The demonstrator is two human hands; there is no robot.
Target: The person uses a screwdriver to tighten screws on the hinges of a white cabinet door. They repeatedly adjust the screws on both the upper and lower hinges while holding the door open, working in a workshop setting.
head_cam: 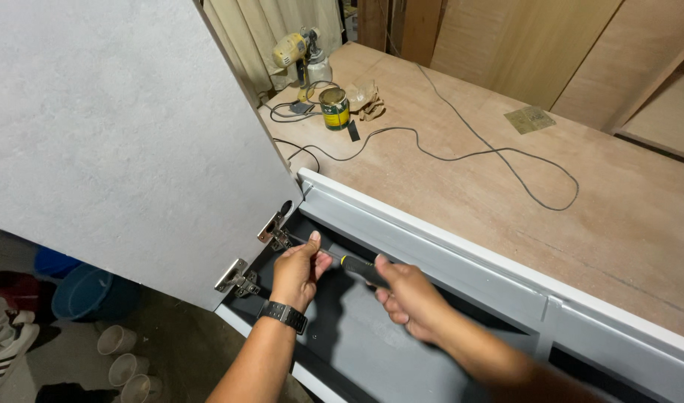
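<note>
Yellow-black screwdriver [361,270] gripped in right hand [409,295], left hand [297,270] steadying its shaft.

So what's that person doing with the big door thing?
A person is working at the silver metal hinge joining the grey-white cabinet door to the grey cabinet. The right hand grips a black-and-yellow-handled screwdriver, its tip toward the hinge, and the left hand steadies the shaft. The door stands open.

Grey cabinet door [126,142], silver hinges [273,224]. Screwdriver [357,267] handle yellow and black. Black cable [461,153] on brown plywood top [581,224].
</note>
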